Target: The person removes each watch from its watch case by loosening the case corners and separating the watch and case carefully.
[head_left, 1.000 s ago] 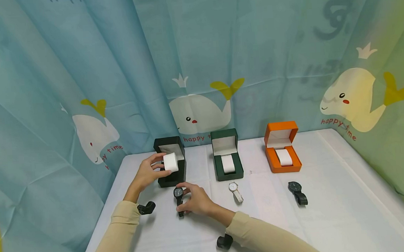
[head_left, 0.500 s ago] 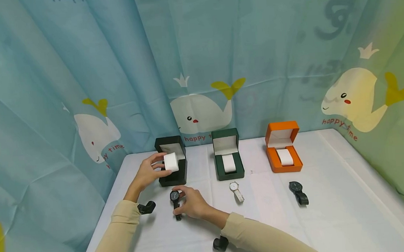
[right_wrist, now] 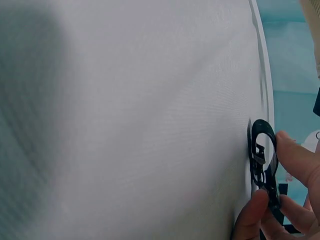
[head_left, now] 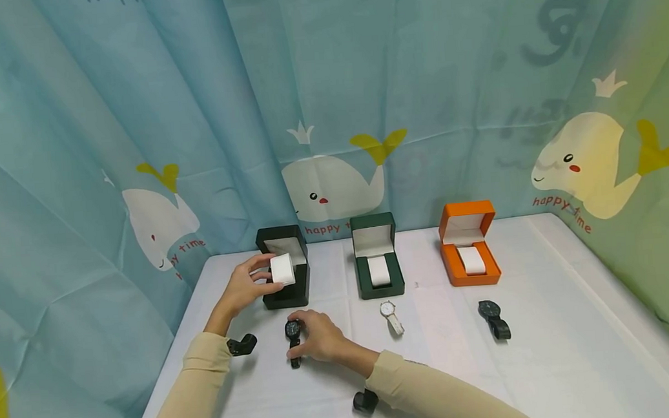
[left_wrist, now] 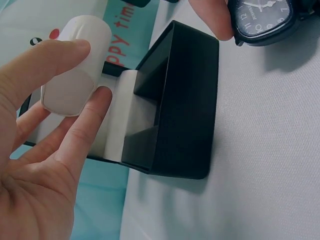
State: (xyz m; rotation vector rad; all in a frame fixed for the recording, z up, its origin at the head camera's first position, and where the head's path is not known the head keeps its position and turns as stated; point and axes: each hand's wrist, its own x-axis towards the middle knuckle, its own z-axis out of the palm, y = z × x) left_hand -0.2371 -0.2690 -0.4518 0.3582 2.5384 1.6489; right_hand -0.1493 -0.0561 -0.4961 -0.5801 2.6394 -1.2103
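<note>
Over the opened black watch box (head_left: 301, 293), my left hand (head_left: 242, 288) pinches a white watch cushion (head_left: 282, 269) between thumb and fingers. The left wrist view shows the cushion (left_wrist: 75, 75) clear of the box (left_wrist: 187, 110), whose inner recess is vacant. In front of that box my right hand (head_left: 323, 337) grips a black wristwatch (head_left: 292, 330), fingers by its round dial and thumb at the strap. Its strap (right_wrist: 273, 192) forms a loop in the right wrist view, close over the white cloth. The dial (left_wrist: 262, 20) faces up.
To the right stand a green watch box (head_left: 365, 284) and an orange one (head_left: 453, 274), both opened with white cushions inside. A white-strapped watch (head_left: 391, 318) and another black watch (head_left: 494, 319) lie before them. A blue whale-print curtain (head_left: 443, 98) hangs behind the table.
My right hand has brought the black wristwatch slightly nearer to me and a little left, away from the black box. My left hand keeps the cushion in about the same place.
</note>
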